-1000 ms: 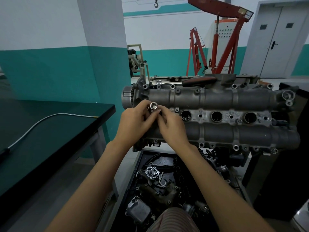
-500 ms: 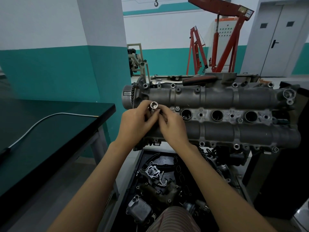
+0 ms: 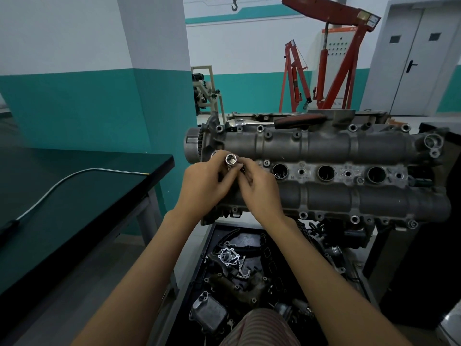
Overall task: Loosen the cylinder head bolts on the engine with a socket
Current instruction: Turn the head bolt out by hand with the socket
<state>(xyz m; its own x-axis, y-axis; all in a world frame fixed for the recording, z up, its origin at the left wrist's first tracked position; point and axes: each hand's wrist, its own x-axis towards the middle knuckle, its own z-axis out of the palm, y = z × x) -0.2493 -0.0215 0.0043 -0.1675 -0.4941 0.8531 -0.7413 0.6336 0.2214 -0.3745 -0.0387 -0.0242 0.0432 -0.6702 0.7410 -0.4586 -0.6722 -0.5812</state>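
A grey engine cylinder head (image 3: 324, 148) lies across the middle of the view, with bolts along its edges and three open round holes. A shiny steel socket (image 3: 231, 160) stands upright at the head's left end, its open end towards me. My left hand (image 3: 204, 183) grips the socket from the left. My right hand (image 3: 259, 193) pinches it from the right, fingers curled around its lower part. What the socket sits on is hidden by my fingers. A ratchet wrench with a dark red handle (image 3: 296, 121) lies on the far edge of the engine.
A dark green workbench (image 3: 74, 196) with a grey cable (image 3: 62, 182) stands to the left. Below the engine a black tray (image 3: 237, 270) holds several loose engine parts. A red engine hoist (image 3: 331, 66) stands behind, and a black cabinet (image 3: 436, 258) is at the right.
Both hands have stayed on the socket at the left end of the head, with only slight finger shifts around it.
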